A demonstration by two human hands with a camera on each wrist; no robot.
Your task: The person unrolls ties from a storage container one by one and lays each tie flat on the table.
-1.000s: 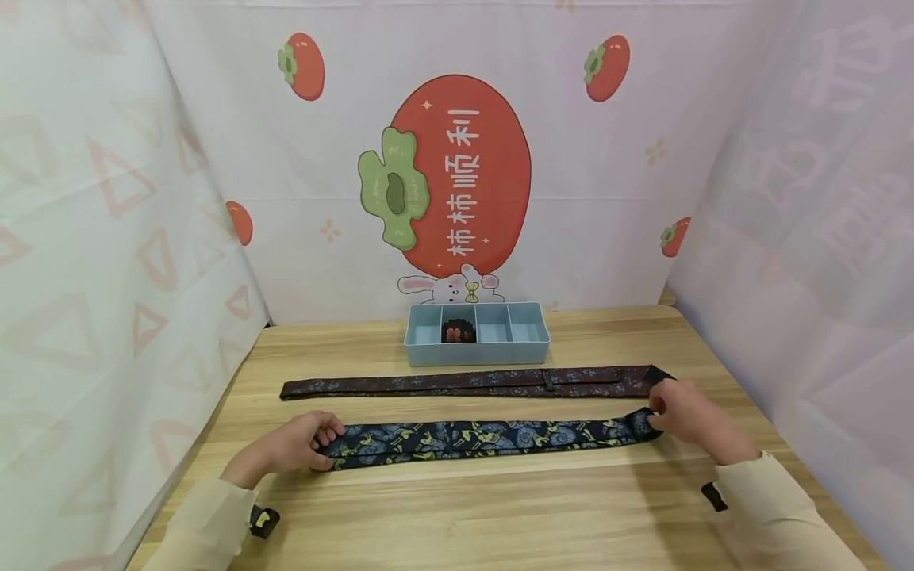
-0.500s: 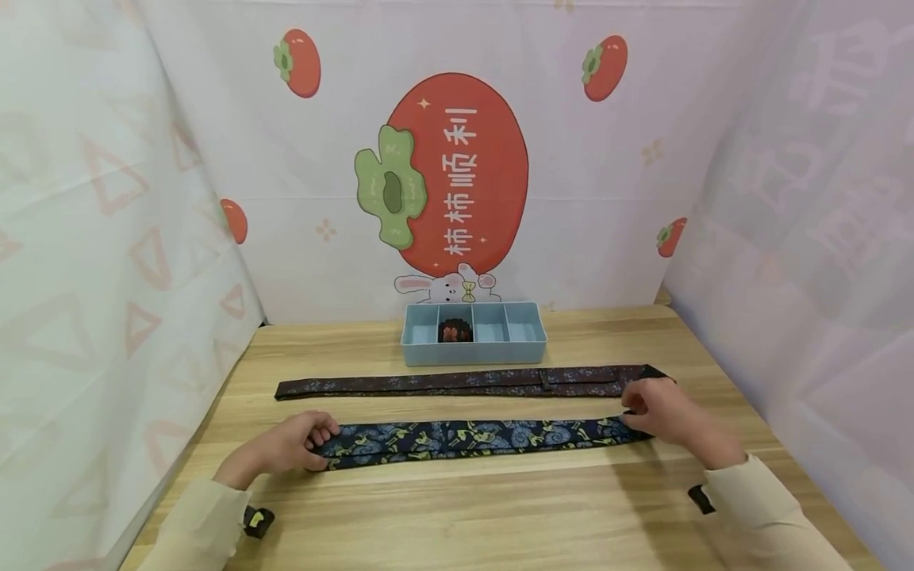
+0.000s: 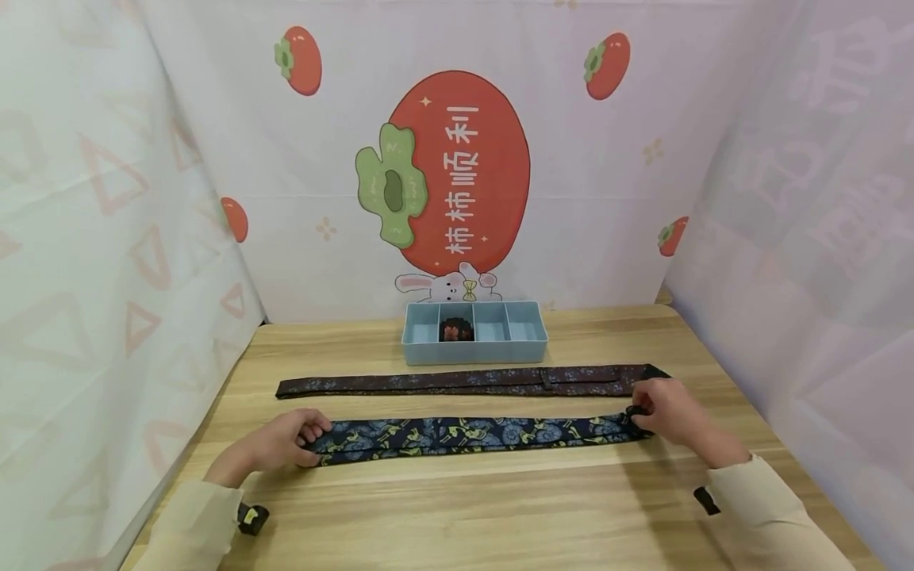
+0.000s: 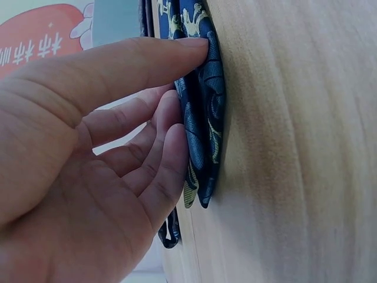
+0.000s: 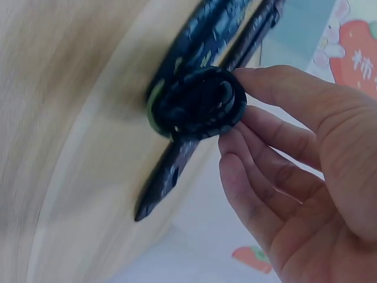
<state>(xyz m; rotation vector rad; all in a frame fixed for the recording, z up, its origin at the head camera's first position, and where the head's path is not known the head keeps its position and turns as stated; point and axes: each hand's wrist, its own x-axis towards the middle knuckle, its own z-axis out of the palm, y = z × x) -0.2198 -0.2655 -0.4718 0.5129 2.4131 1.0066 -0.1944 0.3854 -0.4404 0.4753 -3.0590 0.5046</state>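
Observation:
A navy necktie [image 3: 485, 434] with blue and yellow figures lies folded lengthwise across the table. At its left end my left hand [image 3: 289, 438] holds it. The left wrist view shows the thumb on one edge of the tie [image 4: 203, 112] and the curled fingers against the other. My right hand [image 3: 671, 412] grips the right end, which is curled into a small roll [image 5: 197, 106]; thumb and fingertips pinch the roll's side in the right wrist view. Behind it lies a dark maroon floral necktie [image 3: 428, 384], folded, its right tip partly behind my right hand.
A light blue box [image 3: 478, 353] with several compartments stands at the table's back. A dark rolled item with red pattern [image 3: 455, 330] sits in its second compartment from the left. Printed white cloth [image 3: 585, 174] surrounds the wooden table [image 3: 457, 515] at the back and sides.
My right hand moved left over the tie's right end, then slightly back right; that end now looks more tightly curled. My left hand and the tie's left end shifted a little left.

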